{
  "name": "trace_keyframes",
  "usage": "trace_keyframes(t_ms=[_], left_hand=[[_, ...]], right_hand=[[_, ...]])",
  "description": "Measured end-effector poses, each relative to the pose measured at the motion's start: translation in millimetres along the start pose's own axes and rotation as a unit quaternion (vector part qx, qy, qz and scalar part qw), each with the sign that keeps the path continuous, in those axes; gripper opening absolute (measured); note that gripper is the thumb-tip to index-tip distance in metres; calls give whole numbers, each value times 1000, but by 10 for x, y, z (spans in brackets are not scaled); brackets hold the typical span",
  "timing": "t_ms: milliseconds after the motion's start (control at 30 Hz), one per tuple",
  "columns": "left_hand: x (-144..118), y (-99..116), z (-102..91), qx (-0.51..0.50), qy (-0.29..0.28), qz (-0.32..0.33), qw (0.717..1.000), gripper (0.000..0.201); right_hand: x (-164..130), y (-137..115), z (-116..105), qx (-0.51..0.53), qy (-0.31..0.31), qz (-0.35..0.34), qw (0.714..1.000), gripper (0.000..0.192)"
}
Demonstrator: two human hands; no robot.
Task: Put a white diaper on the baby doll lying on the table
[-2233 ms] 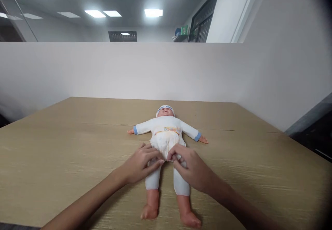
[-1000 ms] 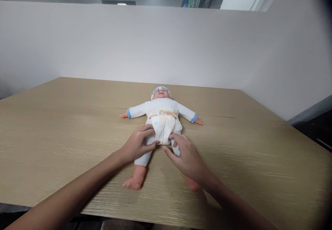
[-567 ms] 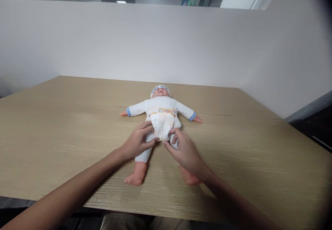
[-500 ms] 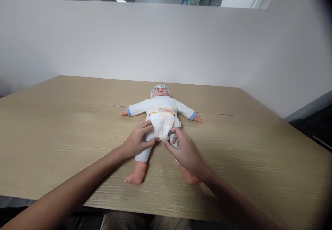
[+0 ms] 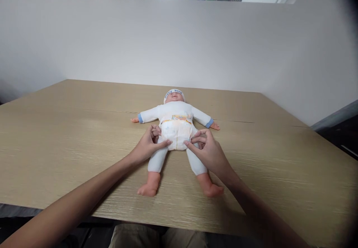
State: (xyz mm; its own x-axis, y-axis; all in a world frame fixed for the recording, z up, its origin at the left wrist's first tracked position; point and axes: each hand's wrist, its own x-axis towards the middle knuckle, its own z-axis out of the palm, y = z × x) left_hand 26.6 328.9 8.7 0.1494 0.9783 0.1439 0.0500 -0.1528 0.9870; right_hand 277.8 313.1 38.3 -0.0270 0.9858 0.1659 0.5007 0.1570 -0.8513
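A baby doll [image 5: 175, 109] in white clothes with blue cuffs lies on its back, head away from me, arms spread and legs apart. A white diaper [image 5: 176, 133] covers its front from crotch to waist, with a coloured print band at the top. My left hand [image 5: 147, 143] grips the diaper's left edge, thumb on the front and fingers curled at the side. On the opposite edge my right hand [image 5: 208, 149] pinches the diaper in the same way, thumb near the lower corner. Some fingertips are hidden behind the diaper and the doll's hips.
The doll lies on a wooden table [image 5: 92, 140] with a seam across its far part. A pale partition wall [image 5: 156, 39] rises behind the table. At the right edge stands a dark object [image 5: 341, 132]. My knees [image 5: 134, 236] show below the near table edge.
Both hands have moved outward, away from each other. The diaper's front, bunched before, is now spread wider and flatter over the doll. More of the doll's right-side leg shows.
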Motion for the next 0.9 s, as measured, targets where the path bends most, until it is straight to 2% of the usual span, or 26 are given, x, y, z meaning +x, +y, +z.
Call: trace_keyframes(t_ms=[133,267,333,500,633,733,900], left_hand=[[-49,-38,-8,27,27,-17,999,59],[-74,-5,-38,118,3,13,993,44],[-75,35,-45,129,-21,12,991,40],[-69,164,-73,13,-103,-59,993,48],[-50,236,-141,-70,-128,-109,983,43],[-8,251,-192,-95,-137,-118,979,37],[79,177,-242,-115,-150,-111,976,46]], right_hand=[[8,-64,-80,-28,-16,-5,999,35],[-16,-109,-69,-51,-29,-20,998,29],[-37,-134,-44,-56,-35,-27,997,27],[-50,-112,49,-74,-46,-75,993,31],[-1,25,124,14,-67,-24,997,35],[22,103,154,68,-74,-2,995,40],[14,125,159,100,-62,7,993,45]])
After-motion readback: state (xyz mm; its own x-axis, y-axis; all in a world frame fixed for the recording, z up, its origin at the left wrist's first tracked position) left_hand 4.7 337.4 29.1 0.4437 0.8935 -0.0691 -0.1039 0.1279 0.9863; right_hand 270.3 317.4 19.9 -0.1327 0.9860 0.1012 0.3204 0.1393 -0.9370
